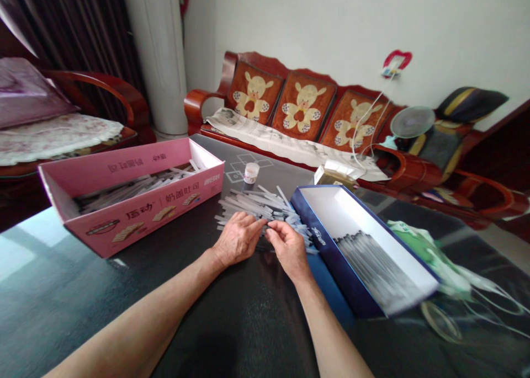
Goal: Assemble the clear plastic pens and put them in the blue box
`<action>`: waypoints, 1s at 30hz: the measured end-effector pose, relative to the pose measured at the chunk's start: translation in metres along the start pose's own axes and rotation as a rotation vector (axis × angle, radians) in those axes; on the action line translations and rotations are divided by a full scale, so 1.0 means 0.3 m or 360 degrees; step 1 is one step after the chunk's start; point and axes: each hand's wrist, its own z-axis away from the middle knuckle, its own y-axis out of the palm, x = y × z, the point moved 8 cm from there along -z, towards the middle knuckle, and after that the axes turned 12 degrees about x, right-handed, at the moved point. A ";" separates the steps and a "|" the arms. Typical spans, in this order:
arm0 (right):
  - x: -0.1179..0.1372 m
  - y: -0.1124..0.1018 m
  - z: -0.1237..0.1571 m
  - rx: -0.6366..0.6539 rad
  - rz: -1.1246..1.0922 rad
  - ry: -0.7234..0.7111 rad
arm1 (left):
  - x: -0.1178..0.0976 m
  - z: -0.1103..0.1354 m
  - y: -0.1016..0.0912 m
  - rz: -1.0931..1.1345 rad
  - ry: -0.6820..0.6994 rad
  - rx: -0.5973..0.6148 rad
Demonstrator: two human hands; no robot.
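- Your left hand (pixel 238 239) and right hand (pixel 289 248) sit close together, on the near edge of the pile of pale strips (pixel 260 208); you cannot tell whether they grip any.
- Pink carton (pixel 144 223): left of the pile.
- Blue box (pixel 337 251): right of the pile.

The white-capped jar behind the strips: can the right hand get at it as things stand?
Probably yes: only the low pile of strips lies between the right hand and the jar, and nothing stands above the pile.
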 end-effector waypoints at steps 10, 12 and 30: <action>0.070 -0.019 0.016 -0.0044 0.0668 -0.0064 | -0.022 -0.001 0.001 0.0006 0.0048 0.0011; 0.075 -0.018 0.020 -0.0057 0.0639 -0.0104 | -0.014 0.000 0.003 0.0006 0.0024 0.0004; 0.099 -0.010 0.024 -0.0019 0.0797 -0.0187 | -0.027 -0.002 -0.006 0.0003 0.0056 0.0006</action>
